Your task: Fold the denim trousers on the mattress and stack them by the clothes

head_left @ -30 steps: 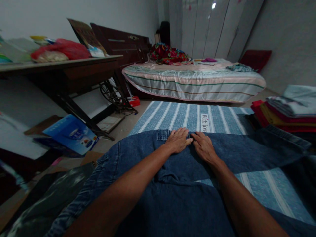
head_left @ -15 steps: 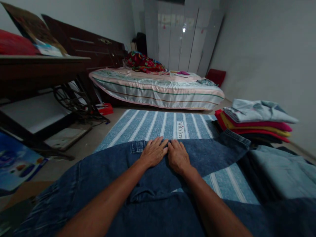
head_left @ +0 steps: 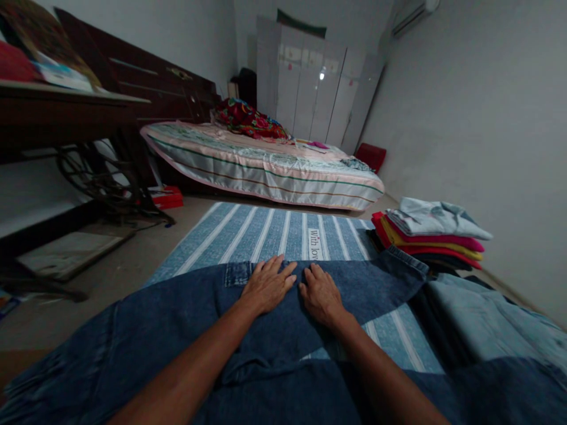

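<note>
This is a bedroom in a home. A bed [head_left: 261,168] with a shiny, striped cover stands against a dark wooden headboard [head_left: 133,71], a flowered red quilt [head_left: 250,122] bunched on it. Behind is a pale wardrobe [head_left: 305,88] with glossy doors; an air conditioner [head_left: 414,19] hangs high on the right wall. An old desk [head_left: 66,112] with an iron wheel [head_left: 100,177] beneath stands at left. Household clothes fill the foreground: spread jeans [head_left: 168,301] and a folded pile [head_left: 432,233].
</note>
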Tool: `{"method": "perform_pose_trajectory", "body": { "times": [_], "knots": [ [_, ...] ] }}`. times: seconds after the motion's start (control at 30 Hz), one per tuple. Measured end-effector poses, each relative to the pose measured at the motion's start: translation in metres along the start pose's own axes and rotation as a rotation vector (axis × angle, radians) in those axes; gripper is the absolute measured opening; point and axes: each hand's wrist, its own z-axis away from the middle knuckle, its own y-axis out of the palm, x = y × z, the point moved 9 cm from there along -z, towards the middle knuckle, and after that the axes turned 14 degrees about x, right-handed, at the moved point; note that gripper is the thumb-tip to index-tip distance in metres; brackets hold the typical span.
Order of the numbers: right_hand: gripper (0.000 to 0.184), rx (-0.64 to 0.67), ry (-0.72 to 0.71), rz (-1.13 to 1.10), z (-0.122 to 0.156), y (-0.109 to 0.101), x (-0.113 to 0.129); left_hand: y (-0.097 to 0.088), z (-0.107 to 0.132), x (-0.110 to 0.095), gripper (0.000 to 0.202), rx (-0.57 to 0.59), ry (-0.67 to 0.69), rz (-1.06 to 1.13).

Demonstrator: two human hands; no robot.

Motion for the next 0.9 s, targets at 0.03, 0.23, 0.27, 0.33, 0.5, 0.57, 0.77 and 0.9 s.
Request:
{"method": "perform_pose_trajectory", "body": {
  "times": [0.03,0.23,0.27,0.33,0.5,0.57,0.77,0.9],
  "knots": [
    [0.047,0.006,-0.022,0.005,-0.001,0.000,0.001,0.000,0.000,0.000,0.043,0.002,-0.004,-0.001],
    [0.047,0.013,-0.129,0.031,-0.004,0.003,0.011,0.000,0.000,0.001,0.043,0.014,-0.023,-0.014],
    [0.046,-0.006,-0.125,0.040,-0.004,0.002,0.011,-0.001,0.001,0.001,0.043,0.016,-0.021,-0.016],
    [0.043,-0.042,-0.143,0.059,-0.004,-0.001,0.013,-0.002,0.001,0.000,0.042,0.023,-0.018,-0.023],
    [0.036,-0.053,-0.126,0.077,-0.009,-0.011,0.012,-0.003,0.002,-0.002,0.039,0.019,-0.020,-0.043],
    [0.035,-0.048,-0.122,0.085,-0.010,-0.014,0.012,-0.003,0.002,-0.002,0.039,0.017,-0.020,-0.051],
    [0.035,0.000,-0.016,0.136,-0.024,-0.022,0.000,-0.001,0.002,-0.001,0.040,0.018,-0.015,-0.057],
    [0.029,0.064,0.019,0.170,-0.045,-0.033,-0.009,0.000,0.001,0.002,0.040,0.000,-0.011,-0.005]
  ]
}}
